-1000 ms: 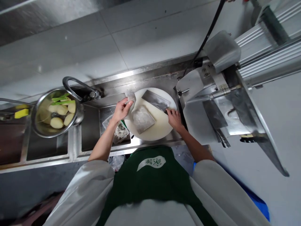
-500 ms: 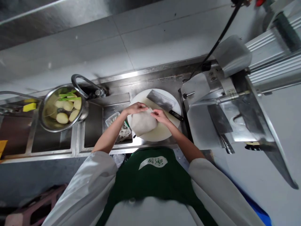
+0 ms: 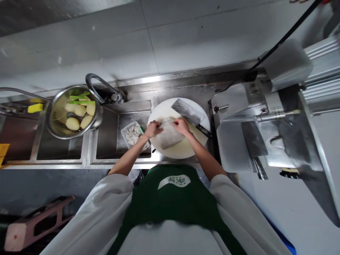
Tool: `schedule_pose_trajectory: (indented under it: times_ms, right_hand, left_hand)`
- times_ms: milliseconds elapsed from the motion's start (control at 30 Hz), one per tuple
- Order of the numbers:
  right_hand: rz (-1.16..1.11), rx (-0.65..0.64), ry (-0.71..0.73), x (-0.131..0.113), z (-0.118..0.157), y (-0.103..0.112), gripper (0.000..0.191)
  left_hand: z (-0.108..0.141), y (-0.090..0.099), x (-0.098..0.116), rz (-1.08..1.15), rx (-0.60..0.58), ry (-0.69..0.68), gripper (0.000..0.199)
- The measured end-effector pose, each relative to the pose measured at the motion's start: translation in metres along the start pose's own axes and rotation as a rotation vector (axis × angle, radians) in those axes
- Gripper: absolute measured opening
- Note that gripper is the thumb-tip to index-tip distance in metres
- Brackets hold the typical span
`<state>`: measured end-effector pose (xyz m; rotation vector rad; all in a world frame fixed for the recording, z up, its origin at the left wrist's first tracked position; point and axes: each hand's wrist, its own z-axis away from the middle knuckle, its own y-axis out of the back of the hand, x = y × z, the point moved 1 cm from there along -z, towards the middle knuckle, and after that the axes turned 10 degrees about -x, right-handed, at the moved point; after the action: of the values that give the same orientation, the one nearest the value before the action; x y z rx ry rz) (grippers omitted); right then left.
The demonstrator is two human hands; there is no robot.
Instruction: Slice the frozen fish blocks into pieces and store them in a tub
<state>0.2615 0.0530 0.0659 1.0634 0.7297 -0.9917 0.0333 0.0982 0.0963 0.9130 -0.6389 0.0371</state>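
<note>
Packet (image 3: 171, 137) flat on round board (image 3: 183, 151), roughly central; I judge the board gives it level support for two-handed handling. Cleaver (image 3: 188, 111) rests at its 1 o'clock, handle toward 4, probably parked there to leave both hands free. From my remote post: left hand (image 3: 153, 129) at packet's 10 o'clock, right hand (image 3: 181, 126) at 2. Each grip nearly closed, apparently pinching its edge; firmness I cannot tell. Bulk lies between, toward 6.

There are one left hand (image 3: 153, 129), one right hand (image 3: 181, 126), one pale block (image 3: 170, 134), one round cutting board (image 3: 180, 152), two cleavers (image 3: 187, 111), one on the board and one at right, one tub (image 3: 124, 135), one faucet (image 3: 100, 87), and, at left, one bowl (image 3: 51, 124) with at least four potatoes (image 3: 72, 124).
</note>
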Motion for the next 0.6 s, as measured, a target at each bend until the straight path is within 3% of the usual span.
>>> schedule_pose_trajectory:
  times_ms: [133, 267, 467, 600]
  right_hand:
    - [0.044, 0.039, 0.067, -0.004, -0.012, -0.006, 0.005]
    - [0.066, -0.005, 0.092, -0.001, -0.012, -0.006, 0.003]
    - [-0.019, 0.080, 0.147, 0.005, -0.003, 0.005, 0.006]
    - [-0.128, 0.122, 0.010, 0.012, -0.001, 0.007, 0.007]
  left_hand:
    - [0.012, -0.009, 0.004, 0.059, 0.079, -0.113, 0.018]
    - [0.024, -0.011, -0.005, 0.264, 0.099, -0.148, 0.035]
    - [0.022, -0.008, -0.015, 0.414, 0.099, -0.095, 0.038]
    - [0.013, -0.010, -0.020, 0.506, 0.094, -0.004, 0.044]
